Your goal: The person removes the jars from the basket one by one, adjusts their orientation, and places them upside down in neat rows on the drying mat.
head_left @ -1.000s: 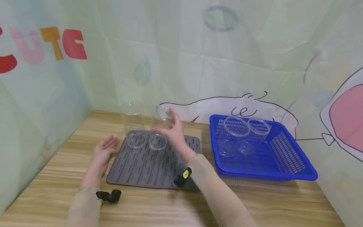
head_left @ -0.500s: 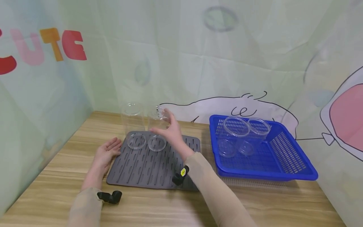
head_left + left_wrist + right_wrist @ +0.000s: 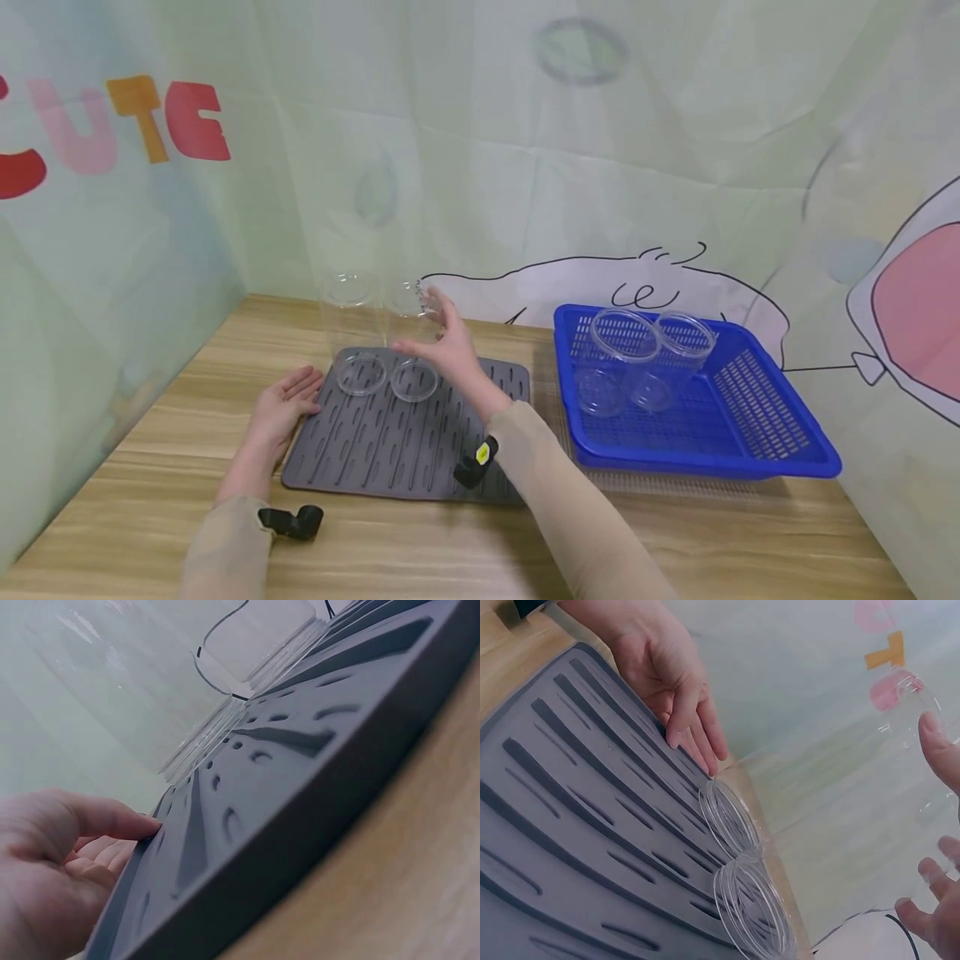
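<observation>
In the head view my right hand [image 3: 450, 346] holds a clear plastic cup [image 3: 414, 382], thumb in front and fingers at its right side. The cup stands rim down on a grey ridged drying mat [image 3: 375, 454]. Just left of it, another clear cup [image 3: 361, 375] stands the same way; in the right wrist view their rims look touching. My left hand [image 3: 281, 404] lies at the mat's left edge with its fingers extended. Its thumb [image 3: 124, 820] touches the edge in the left wrist view.
A blue slotted basket [image 3: 705, 462] sits right of the mat, with two clear cups [image 3: 626, 335] upright at its left side. Wooden tabletop [image 3: 375, 550] surrounds the mat. A printed curtain [image 3: 465, 200] hangs behind the table.
My right hand has moved the cup slightly left, up beside the other cup. My left hand has shifted a little right, to the mat's edge.
</observation>
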A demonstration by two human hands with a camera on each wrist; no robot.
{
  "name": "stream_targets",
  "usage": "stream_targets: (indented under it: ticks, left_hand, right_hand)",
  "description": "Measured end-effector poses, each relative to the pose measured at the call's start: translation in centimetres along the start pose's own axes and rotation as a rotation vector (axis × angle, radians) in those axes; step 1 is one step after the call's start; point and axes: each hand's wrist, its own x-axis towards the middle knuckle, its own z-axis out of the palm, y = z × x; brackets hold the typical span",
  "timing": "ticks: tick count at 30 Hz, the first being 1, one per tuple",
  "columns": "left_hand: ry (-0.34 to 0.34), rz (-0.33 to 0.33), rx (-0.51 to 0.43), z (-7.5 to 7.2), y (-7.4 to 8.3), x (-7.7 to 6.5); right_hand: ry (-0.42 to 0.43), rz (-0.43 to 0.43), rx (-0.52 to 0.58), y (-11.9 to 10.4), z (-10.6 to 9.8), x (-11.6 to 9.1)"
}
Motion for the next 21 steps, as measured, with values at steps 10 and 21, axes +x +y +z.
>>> stream_targets:
  ticks: [10, 21]
  left_hand:
    - [-0.005, -0.016, -0.024, 0.1, 0.0, 0.1]
    - [-0.011, -0.002, -0.019, -0.1, -0.2, 0.3]
  right_hand:
    - [-0.026, 0.014, -0.077, 0.1, -0.4, 0.3]
    - [0.167, -0.22, 0.073, -3.8, -2.3, -2.3]
